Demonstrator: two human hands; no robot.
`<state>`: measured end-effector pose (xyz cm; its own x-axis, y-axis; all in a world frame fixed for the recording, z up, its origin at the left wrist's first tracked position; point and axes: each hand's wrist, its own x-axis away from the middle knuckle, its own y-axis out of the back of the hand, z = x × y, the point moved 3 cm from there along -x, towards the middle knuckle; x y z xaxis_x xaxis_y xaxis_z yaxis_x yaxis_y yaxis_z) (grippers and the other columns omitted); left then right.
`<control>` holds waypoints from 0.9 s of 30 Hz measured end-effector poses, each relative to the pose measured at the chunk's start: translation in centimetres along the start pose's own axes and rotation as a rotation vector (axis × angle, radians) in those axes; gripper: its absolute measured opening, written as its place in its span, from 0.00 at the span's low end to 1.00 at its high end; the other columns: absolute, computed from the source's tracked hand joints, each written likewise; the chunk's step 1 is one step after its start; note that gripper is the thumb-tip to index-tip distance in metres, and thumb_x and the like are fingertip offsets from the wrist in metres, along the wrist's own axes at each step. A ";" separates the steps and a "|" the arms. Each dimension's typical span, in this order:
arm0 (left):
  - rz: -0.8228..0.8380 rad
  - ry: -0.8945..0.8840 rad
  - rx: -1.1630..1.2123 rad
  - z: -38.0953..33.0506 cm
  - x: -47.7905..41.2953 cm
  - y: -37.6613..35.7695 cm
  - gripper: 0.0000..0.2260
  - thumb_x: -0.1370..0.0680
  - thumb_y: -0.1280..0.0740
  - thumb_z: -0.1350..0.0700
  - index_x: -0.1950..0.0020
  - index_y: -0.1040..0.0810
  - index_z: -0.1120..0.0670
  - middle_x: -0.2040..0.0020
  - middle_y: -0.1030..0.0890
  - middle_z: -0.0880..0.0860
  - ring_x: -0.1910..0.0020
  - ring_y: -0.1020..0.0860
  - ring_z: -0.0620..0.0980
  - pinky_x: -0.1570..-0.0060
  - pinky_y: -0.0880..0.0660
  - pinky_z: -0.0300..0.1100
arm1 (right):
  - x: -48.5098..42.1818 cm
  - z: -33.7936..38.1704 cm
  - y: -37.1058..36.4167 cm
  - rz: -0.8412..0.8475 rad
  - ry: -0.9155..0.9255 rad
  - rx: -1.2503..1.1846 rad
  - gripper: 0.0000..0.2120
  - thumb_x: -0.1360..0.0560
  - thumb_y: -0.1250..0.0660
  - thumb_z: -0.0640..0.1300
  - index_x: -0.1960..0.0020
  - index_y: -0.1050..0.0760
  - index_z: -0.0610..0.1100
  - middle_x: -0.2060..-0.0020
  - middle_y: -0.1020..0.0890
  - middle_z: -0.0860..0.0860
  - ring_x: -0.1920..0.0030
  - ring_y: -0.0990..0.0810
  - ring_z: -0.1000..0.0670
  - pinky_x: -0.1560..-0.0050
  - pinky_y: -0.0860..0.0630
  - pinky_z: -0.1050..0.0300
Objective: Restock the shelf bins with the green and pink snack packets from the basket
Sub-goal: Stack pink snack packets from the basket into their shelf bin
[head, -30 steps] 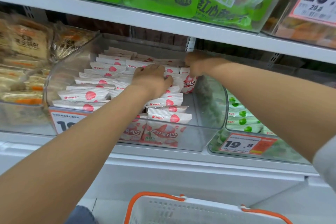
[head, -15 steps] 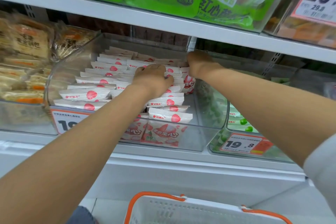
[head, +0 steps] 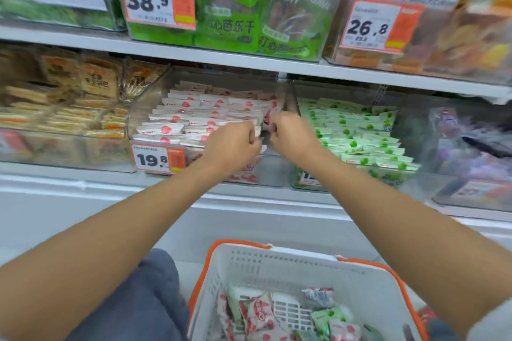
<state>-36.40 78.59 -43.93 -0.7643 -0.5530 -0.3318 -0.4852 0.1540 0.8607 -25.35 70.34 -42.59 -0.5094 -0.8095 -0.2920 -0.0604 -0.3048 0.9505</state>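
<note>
— Pink packets where?
— Rowed in clear bin. More loose in near basket. Green packets fill right bin.
— Hands?
— Right hand pinches one pink packet. Left hand curled just beside, grip unclear.

Bright, even store light comes from above, leaving soft shadow under the upper shelf. Motion blur smears my left hand, right hand and the right edge; the wide lens bows shelf lines.
</note>
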 end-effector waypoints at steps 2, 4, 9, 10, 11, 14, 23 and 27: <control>0.104 0.052 0.007 -0.3 3.5 -1.2 0.08 0.24 0.36 0.49 0.59 0.25 0.51 0.62 0.21 0.49 0.58 0.23 0.53 0.63 0.33 0.43 | 3.7 -0.1 -0.2 -0.063 0.010 -0.133 0.07 0.27 0.38 0.37 0.52 0.23 0.42 0.52 0.20 0.44 0.52 0.22 0.41 0.56 0.28 0.52; 0.295 0.130 0.026 0.2 6.7 -3.6 0.07 0.25 0.35 0.50 0.61 0.26 0.52 0.59 0.21 0.50 0.54 0.22 0.55 0.59 0.29 0.44 | 7.6 -0.7 -2.1 -0.030 -0.014 -0.197 0.06 0.27 0.38 0.38 0.53 0.23 0.43 0.53 0.19 0.45 0.53 0.22 0.42 0.57 0.28 0.52; 0.754 0.184 -0.098 1.6 14.2 -10.5 0.13 0.22 0.36 0.53 0.48 0.21 0.62 0.45 0.21 0.62 0.45 0.22 0.59 0.51 0.26 0.46 | 17.7 -5.1 -12.7 0.411 -0.225 -0.301 0.08 0.28 0.38 0.38 0.55 0.21 0.46 0.54 0.18 0.48 0.50 0.21 0.45 0.51 0.24 0.53; 0.800 0.176 -0.119 1.8 15.4 -11.5 0.13 0.22 0.36 0.54 0.45 0.22 0.62 0.44 0.21 0.61 0.44 0.22 0.59 0.51 0.27 0.45 | 20.0 -6.2 -15.0 0.507 -0.282 -0.312 0.09 0.29 0.38 0.38 0.55 0.21 0.47 0.53 0.17 0.48 0.49 0.20 0.45 0.48 0.24 0.54; 0.843 0.178 -0.133 2.1 16.3 -12.6 0.14 0.22 0.36 0.55 0.42 0.22 0.62 0.43 0.21 0.60 0.43 0.23 0.58 0.51 0.27 0.45 | 22.4 -7.6 -17.8 0.588 -0.342 -0.313 0.09 0.29 0.38 0.39 0.55 0.20 0.48 0.52 0.17 0.48 0.49 0.20 0.46 0.46 0.23 0.54; 0.963 0.216 -0.171 3.1 18.3 -15.7 0.15 0.22 0.37 0.55 0.46 0.23 0.67 0.46 0.22 0.67 0.47 0.22 0.60 0.52 0.26 0.50 | 28.6 -10.3 -24.6 0.790 -0.481 -0.342 0.10 0.28 0.38 0.35 0.53 0.20 0.44 0.53 0.18 0.45 0.48 0.19 0.43 0.49 0.22 0.52; 1.058 0.312 -0.221 6.2 21.6 -21.4 0.11 0.23 0.39 0.55 0.65 0.32 0.52 0.62 0.27 0.51 0.65 0.29 0.47 0.62 0.32 0.39 | 31.8 -6.7 -32.5 0.965 -0.781 -0.731 0.24 0.20 0.38 0.41 0.27 0.37 0.35 0.31 0.30 0.41 0.33 0.28 0.42 0.37 0.29 0.52; 1.102 0.324 -0.209 6.4 21.9 -22.3 0.07 0.23 0.38 0.55 0.61 0.27 0.53 0.55 0.21 0.53 0.58 0.25 0.49 0.56 0.28 0.41 | 31.1 -5.4 -35.6 0.924 -0.903 -0.781 0.25 0.19 0.39 0.48 0.28 0.37 0.35 0.36 0.25 0.40 0.40 0.23 0.42 0.41 0.25 0.49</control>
<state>-45.03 68.30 -72.89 -0.5696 -0.3917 0.7226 0.4758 0.5597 0.6785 -34.36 53.30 -86.12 -0.4709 -0.3773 0.7974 0.8775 -0.2931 0.3795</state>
